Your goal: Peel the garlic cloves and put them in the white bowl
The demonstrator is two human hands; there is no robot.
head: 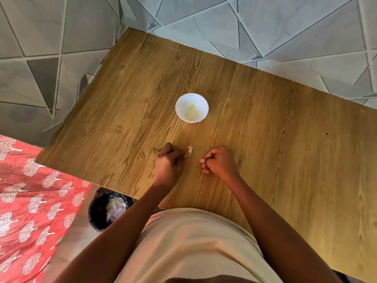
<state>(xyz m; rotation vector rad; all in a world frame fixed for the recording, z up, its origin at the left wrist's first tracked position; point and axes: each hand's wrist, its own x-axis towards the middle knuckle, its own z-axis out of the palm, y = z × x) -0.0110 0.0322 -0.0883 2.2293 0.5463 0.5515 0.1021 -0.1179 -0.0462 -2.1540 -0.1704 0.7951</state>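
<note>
While both hands rested curled on the wood-grain worktop [265,139] near its front edge, the small pale papery garlic piece [190,151] lay between them, just beside the left hand [169,162] and apart from the right hand [220,162]. Whether either grip held anything could not be told; the fingers were tucked under. The piece's long axis ran from the front edge toward the round white scalloped bowl [202,101] mid-worktop, which held yellowish peeled cloves [191,113]. Judged from this, a fingertip pinch at one end, then checking whether it was clove or husk, would serve best.
</note>
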